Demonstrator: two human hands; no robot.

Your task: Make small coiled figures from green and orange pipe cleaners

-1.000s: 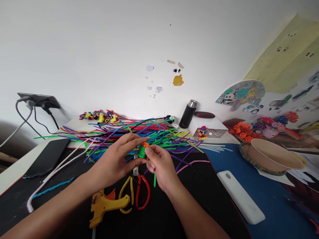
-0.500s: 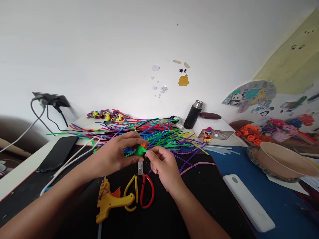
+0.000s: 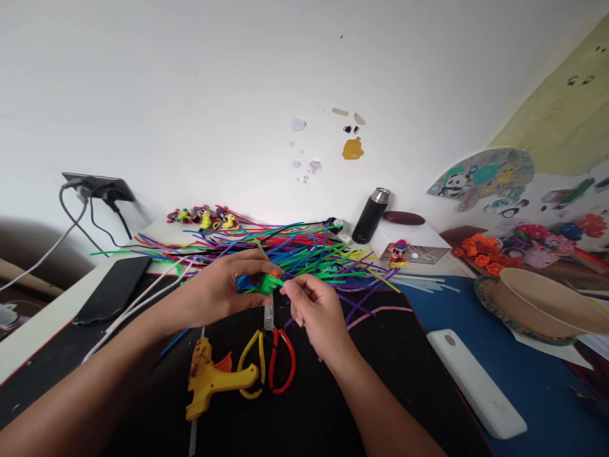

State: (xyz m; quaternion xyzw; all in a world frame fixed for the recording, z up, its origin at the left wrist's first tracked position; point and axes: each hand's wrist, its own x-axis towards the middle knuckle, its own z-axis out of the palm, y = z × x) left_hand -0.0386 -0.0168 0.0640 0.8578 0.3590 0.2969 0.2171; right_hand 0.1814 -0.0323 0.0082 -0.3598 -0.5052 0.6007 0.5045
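Note:
My left hand (image 3: 228, 284) pinches a small green and orange pipe-cleaner piece (image 3: 267, 284) between thumb and fingers. At its right side my right hand (image 3: 316, 311) is closed, thumb against forefinger, on a short green end of the same piece. Behind both hands spreads a heap of coloured pipe cleaners (image 3: 304, 251). Below the piece lie scissors (image 3: 283, 362) with one red and one yellow handle, their blades pointing away and partly hidden. To their left rests a yellow glue gun (image 3: 214, 381) with an orange trigger, on the black mat (image 3: 266, 425).
A black phone (image 3: 113, 289) lies at left. Small pipe-cleaner figures (image 3: 204, 218) stand by the wall. A black thermos (image 3: 371, 216), a white box (image 3: 428, 241) with a figure (image 3: 398, 254) before it, a white oblong case (image 3: 476, 381) and a beige bowl (image 3: 542, 304) occupy the right.
The green piece has turned slightly between my hands, and its orange part shows less. Both hands stay in nearly the same place; the view has shifted a little.

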